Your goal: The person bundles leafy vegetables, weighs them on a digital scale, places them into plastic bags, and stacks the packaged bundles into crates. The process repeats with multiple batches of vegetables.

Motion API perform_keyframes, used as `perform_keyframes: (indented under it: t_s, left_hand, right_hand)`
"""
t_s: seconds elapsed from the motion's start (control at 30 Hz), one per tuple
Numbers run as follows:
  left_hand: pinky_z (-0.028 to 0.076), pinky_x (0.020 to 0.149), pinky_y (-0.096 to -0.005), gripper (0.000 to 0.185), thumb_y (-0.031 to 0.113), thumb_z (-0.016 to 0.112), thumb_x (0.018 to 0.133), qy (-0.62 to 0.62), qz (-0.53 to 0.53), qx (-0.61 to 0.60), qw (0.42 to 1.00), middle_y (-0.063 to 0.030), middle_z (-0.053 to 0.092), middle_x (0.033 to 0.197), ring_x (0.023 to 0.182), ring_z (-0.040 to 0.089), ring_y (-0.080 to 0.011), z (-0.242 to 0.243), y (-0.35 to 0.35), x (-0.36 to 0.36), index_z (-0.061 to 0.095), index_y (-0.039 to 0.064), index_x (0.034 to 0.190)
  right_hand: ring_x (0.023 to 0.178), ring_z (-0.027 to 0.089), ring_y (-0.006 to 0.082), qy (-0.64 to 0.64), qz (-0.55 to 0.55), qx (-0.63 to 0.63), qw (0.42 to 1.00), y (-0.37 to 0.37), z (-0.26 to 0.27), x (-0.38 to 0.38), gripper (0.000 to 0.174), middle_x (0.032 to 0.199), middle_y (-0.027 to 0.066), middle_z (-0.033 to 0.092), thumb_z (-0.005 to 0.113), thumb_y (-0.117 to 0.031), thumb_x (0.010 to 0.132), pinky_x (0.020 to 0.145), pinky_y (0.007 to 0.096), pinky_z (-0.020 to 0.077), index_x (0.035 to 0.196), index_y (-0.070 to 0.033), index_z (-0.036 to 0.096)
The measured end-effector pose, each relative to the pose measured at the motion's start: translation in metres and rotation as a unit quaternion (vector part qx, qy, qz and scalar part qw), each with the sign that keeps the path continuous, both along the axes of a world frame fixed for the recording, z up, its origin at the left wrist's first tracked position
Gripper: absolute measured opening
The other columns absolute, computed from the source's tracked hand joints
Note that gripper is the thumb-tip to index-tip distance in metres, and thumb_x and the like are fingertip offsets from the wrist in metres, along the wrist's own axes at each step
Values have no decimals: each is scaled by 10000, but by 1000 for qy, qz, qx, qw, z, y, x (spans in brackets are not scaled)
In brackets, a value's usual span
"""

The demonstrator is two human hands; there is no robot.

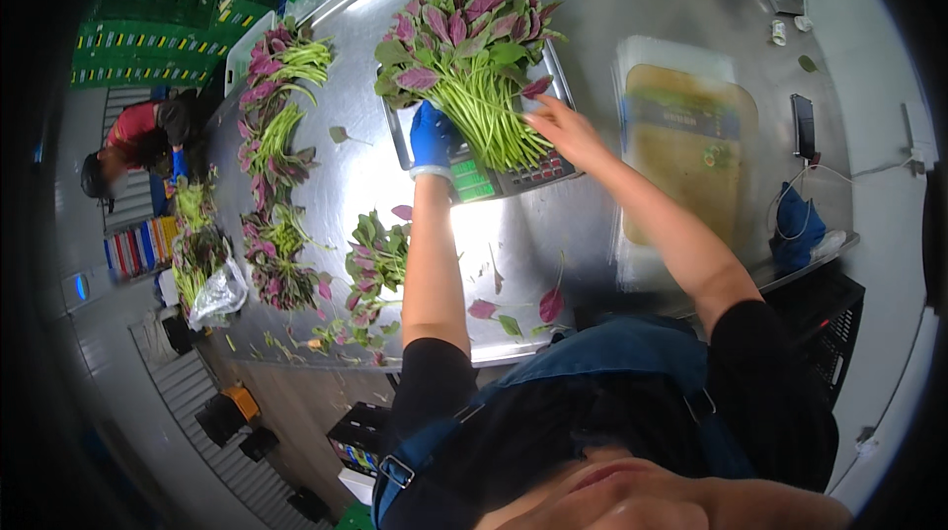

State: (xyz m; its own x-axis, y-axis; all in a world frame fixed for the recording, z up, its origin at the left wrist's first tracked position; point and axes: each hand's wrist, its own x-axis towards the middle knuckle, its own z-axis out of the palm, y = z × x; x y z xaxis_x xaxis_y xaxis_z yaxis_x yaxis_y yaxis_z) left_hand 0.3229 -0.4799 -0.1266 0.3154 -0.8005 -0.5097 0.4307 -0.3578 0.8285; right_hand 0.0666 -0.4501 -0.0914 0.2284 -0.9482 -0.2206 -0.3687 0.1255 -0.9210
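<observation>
A large bunch of red-and-green amaranth-like leafy greens (481, 78) lies on the metal tray of a digital scale (474, 178), its pale green stems pointing towards me. My left hand (432, 137), in a blue glove, is at the left edge of the stems; its fingertips are partly hidden, so its grip is unclear. My bare right hand (566, 131) is at the right side of the bunch, fingers partly spread by a purple leaf (537, 88) and a stem. Whether it holds them is unclear. The scale's green display and keys show below the stems.
Smaller bunches of greens (278, 137) line the steel table's left side; another pile (378, 252) lies by my left forearm. Stacked plastic bags (685, 152), a phone (802, 126) and a blue cloth (796, 226) lie right. A co-worker (137, 126) bends at the far left near green crates (148, 48).
</observation>
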Motion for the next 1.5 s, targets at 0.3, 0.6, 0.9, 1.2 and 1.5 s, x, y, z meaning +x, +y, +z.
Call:
perform_keyframes:
  t_s: [0.3, 0.6, 0.9, 1.2, 1.5]
  left_hand:
    - [475, 811, -315, 302, 181, 456, 1029, -45, -35, -167, 984, -121, 611, 1108, 916, 571, -199, -52, -61, -32, 466, -34, 1241]
    - [410, 987, -333, 543, 177, 491, 1017, -176, -143, -214, 950, -199, 524, 1334, 1142, 520, -213, 81, 67, -310, 283, -72, 1452]
    - [450, 953, -356, 605, 178, 570, 945, -78, -414, -61, 905, -233, 590, 1275, 1143, 592, -316, -96, 132, -386, 323, -32, 1456]
    - [502, 684, -269, 277, 134, 667, 877, -223, -254, -36, 941, -60, 645, 936, 766, 596, -129, -124, 162, -263, 615, 14, 1121]
    - [493, 664, -472, 336, 379, 543, 916, -650, -501, -80, 566, -157, 671, 779, 718, 638, -371, -49, 133, -300, 632, 77, 799]
  right_hand:
    - [982, 559, 438, -18, -143, -193, 970, -54, 9, 107, 272, 1023, 244, 592, 559, -233, 936, 843, 506, 453, 1013, 24, 517]
    - [1075, 542, 388, -74, -258, -182, 946, 67, 67, -123, 316, 1135, 210, 567, 499, -213, 987, 909, 405, 429, 1215, 6, 504]
    - [1183, 538, 397, 105, -312, 47, 943, 154, -133, -251, 501, 1233, 255, 583, 542, -351, 967, 1010, 418, 398, 1297, 22, 487]
    - [1133, 508, 294, 452, -67, -252, 853, 172, -46, -416, 378, 1181, 110, 567, 554, 11, 754, 957, 382, 426, 1125, -56, 590]
    - [1046, 500, 216, 484, 172, -382, 768, 99, -52, -454, 100, 1049, 36, 565, 586, -100, 744, 875, 327, 422, 839, -79, 610]
